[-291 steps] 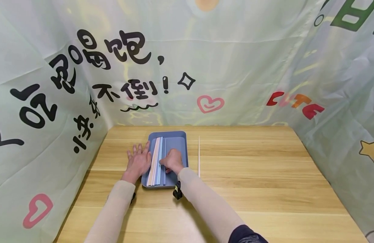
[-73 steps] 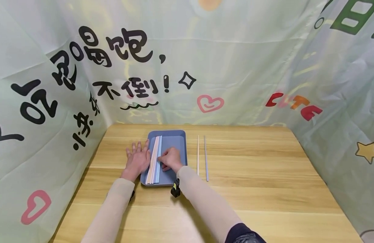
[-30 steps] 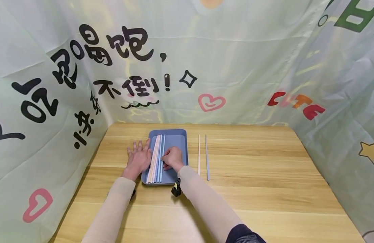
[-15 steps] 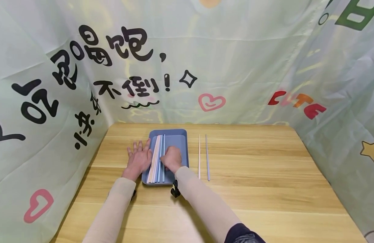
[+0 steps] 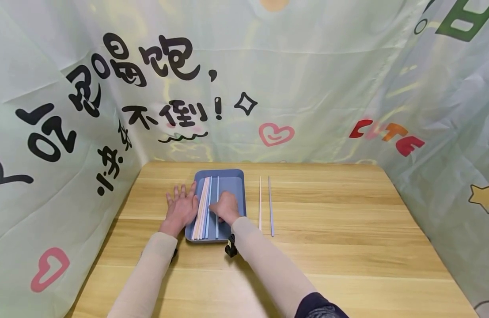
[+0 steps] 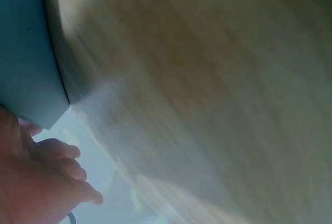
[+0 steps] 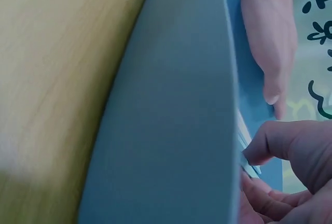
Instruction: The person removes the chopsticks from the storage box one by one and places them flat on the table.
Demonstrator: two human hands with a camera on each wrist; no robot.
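Observation:
A blue-grey tray (image 5: 231,180) holds a row of pastel chopsticks (image 5: 202,212) along its left side, pink, cream and blue. My left hand (image 5: 182,209) rests against the tray's left rim with its fingers spread. Inside the tray, my right hand (image 5: 226,207) pinches a light blue chopstick (image 5: 217,185) between thumb and curled fingers, apart from the row. The hand covers the middle of that chopstick. In the right wrist view the thumb (image 7: 262,143) bends down at the chopstick, behind the tray's near wall (image 7: 166,105).
A pale pink chopstick (image 5: 260,201) and a purple-blue chopstick (image 5: 271,205) lie side by side on the wooden table (image 5: 327,221), right of the tray. Printed cloth (image 5: 316,88) walls in the table's back and sides.
The purple-blue chopstick has gone from the tray to the table beside the pink one. Since then, the light blue chopstick has separated rightward from the row. My left hand stays put.

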